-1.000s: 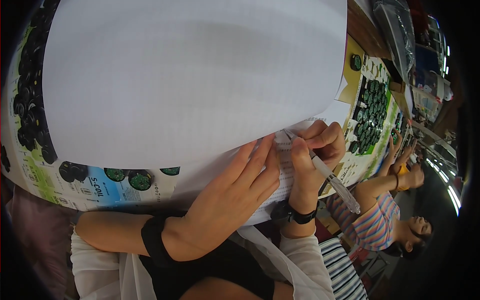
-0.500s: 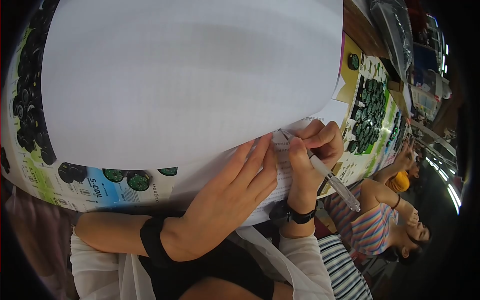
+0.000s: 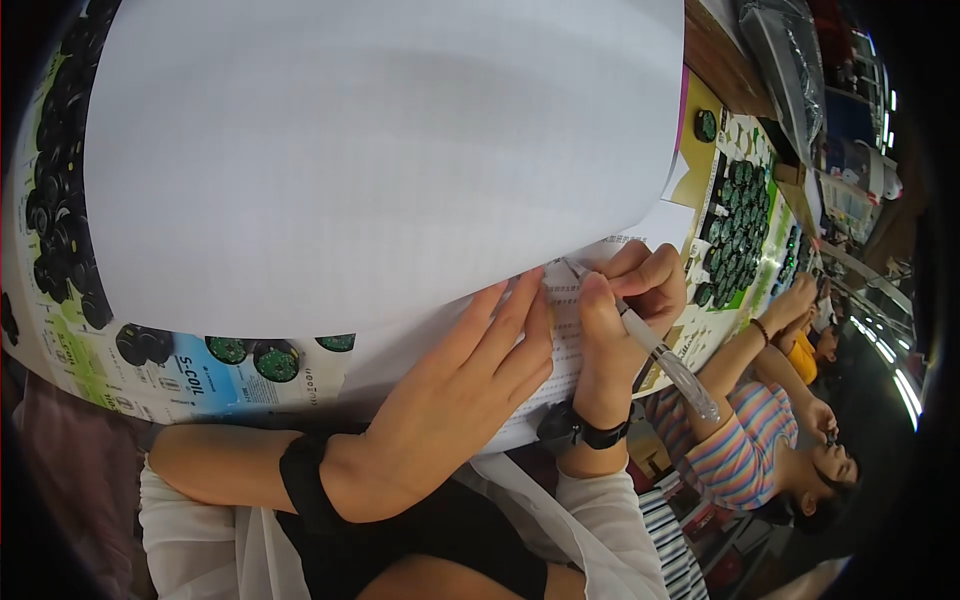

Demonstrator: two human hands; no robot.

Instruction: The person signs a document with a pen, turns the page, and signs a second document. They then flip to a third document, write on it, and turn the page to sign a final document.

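Observation:
A clear pen is pinched between the thumb and fingers of my right hand, its tip down on a printed sheet. My left hand lies with fingers stretched out on the same sheet, fingertips close to the pen tip. Over the upper part of the view spreads a big blank white page, raised and curved. Its lower edge passes just above both hands and hides the paper beneath. The fine writing at the pen tip is too small to make out.
Black round parts crowd the left of the table, and a few green round circuit parts lie below the page. Many more green parts sit at the right. A co-worker in a striped top sits there, near a clear plastic bag.
My hands and the pen have barely moved. The co-worker at the right has stretched one arm out toward the table and holds the other hand near the chin.

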